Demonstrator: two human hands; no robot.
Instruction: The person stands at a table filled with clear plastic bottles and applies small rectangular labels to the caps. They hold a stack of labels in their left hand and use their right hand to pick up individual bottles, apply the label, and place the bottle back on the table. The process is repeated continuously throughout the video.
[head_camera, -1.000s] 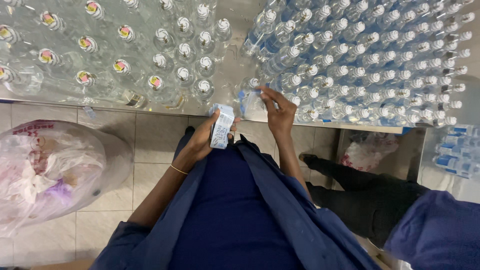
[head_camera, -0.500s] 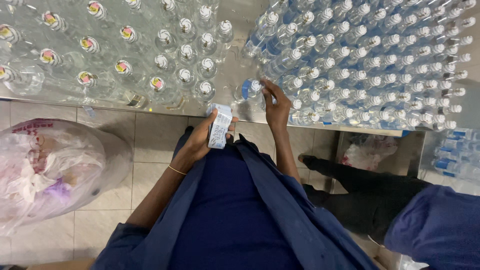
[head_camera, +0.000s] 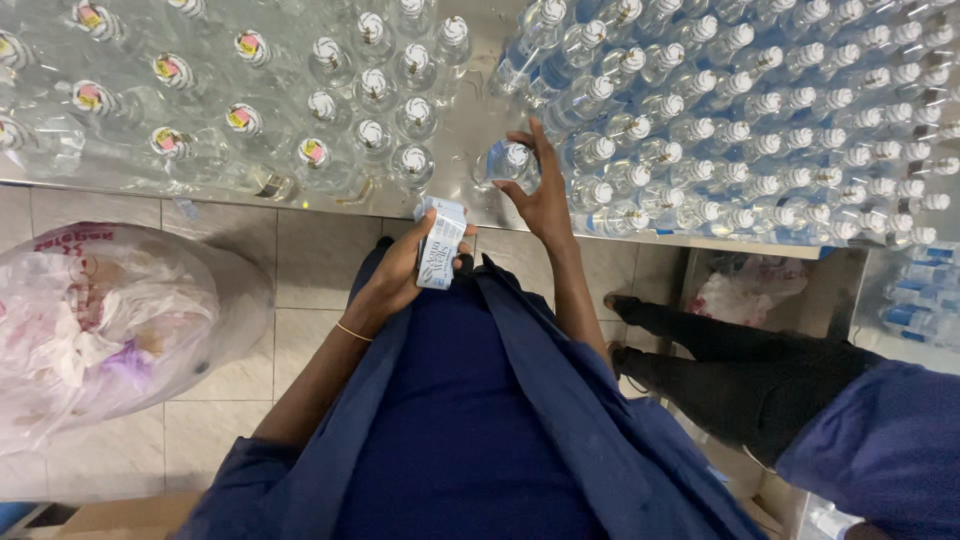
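Note:
My left hand (head_camera: 405, 268) holds a thick stack of white and blue labels (head_camera: 440, 243) upright, close to my body at the steel table's front edge (head_camera: 330, 205). My right hand (head_camera: 540, 190) reaches over that edge, fingers spread and wrapped about a clear plastic bottle (head_camera: 507, 162) with a white cap. This bottle stands in the gap between two groups of bottles. To the right is a dense block of capped, blue-labelled bottles (head_camera: 760, 130). On the left stand unlabelled bottles (head_camera: 330, 110) with striped or coloured cap seals.
A large clear plastic bag of crumpled waste (head_camera: 95, 330) sits on the tiled floor at my left. Another person in dark trousers and a blue sleeve (head_camera: 800, 400) stands close at my right. More labelled bottles (head_camera: 915, 300) lie at the far right.
My right hand has gone from pressing at the front-edge bottle to cupping it with fingers spread, a little farther onto the table. The label stack stays in my left hand.

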